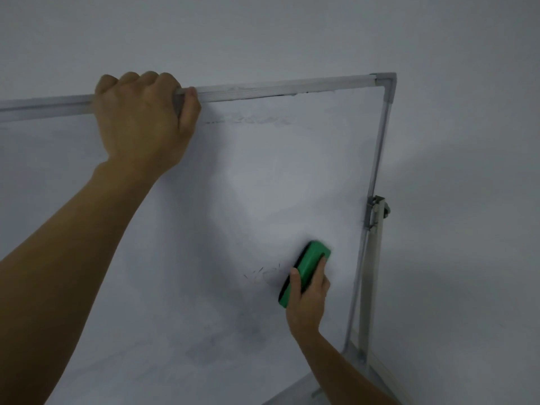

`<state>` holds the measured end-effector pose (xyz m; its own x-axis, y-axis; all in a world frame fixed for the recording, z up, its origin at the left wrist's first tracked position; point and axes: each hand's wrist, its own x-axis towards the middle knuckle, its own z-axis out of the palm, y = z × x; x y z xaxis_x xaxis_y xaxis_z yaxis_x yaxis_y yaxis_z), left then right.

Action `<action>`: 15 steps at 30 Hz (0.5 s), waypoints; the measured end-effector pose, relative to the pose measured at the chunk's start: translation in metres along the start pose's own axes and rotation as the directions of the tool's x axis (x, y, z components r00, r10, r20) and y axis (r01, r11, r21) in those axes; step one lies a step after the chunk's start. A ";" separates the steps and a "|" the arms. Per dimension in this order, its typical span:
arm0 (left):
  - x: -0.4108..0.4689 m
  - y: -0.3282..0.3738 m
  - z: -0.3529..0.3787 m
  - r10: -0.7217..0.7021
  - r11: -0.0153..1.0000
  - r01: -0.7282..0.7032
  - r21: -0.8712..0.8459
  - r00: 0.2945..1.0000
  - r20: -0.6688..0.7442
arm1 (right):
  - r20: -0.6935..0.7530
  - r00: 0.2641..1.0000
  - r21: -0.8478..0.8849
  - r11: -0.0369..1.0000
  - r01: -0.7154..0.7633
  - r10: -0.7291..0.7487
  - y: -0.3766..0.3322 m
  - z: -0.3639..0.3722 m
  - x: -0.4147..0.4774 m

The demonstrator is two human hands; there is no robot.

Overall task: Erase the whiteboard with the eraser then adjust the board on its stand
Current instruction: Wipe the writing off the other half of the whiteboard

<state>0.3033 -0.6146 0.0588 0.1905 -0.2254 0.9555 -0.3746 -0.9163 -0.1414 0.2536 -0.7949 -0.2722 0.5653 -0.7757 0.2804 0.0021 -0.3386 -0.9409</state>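
From the head view there is one whiteboard (263, 176) on one stand (372, 258), one green eraser (304, 271) and two bare hands. The left hand (140, 121) has its grip curled tight over the board's top frame rail (263, 90), fingers wrapped behind it. The right hand (306, 299) pinches the eraser between thumb and fingers, pressing it flat against the board's lower right area, just beside a few faint dark marker marks (260, 271).

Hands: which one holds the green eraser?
The right hand presses the green eraser against the whiteboard; the left hand grips its top frame.
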 end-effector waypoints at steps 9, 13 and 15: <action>0.001 0.000 0.000 -0.003 1.000 0.003 -0.002 1.000 -0.005 | 0.082 0.985 0.071 0.985 -0.160 0.154 -0.018 0.001 -0.009; 0.000 -0.001 0.000 0.007 1.000 -0.007 0.008 1.000 -0.008 | 0.122 0.988 0.051 0.995 0.089 -0.095 -0.024 0.007 -0.035; 0.000 -0.001 -0.001 0.015 1.000 -0.015 0.007 1.000 -0.003 | 0.112 0.993 0.005 0.999 -0.050 0.049 0.002 0.009 -0.032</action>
<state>0.3032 -0.6137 0.0595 0.1824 -0.2378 0.9540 -0.3711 -0.9152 -0.1572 0.2431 -0.7658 -0.2845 0.6532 -0.7271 0.2113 -0.0215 -0.2967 -0.9547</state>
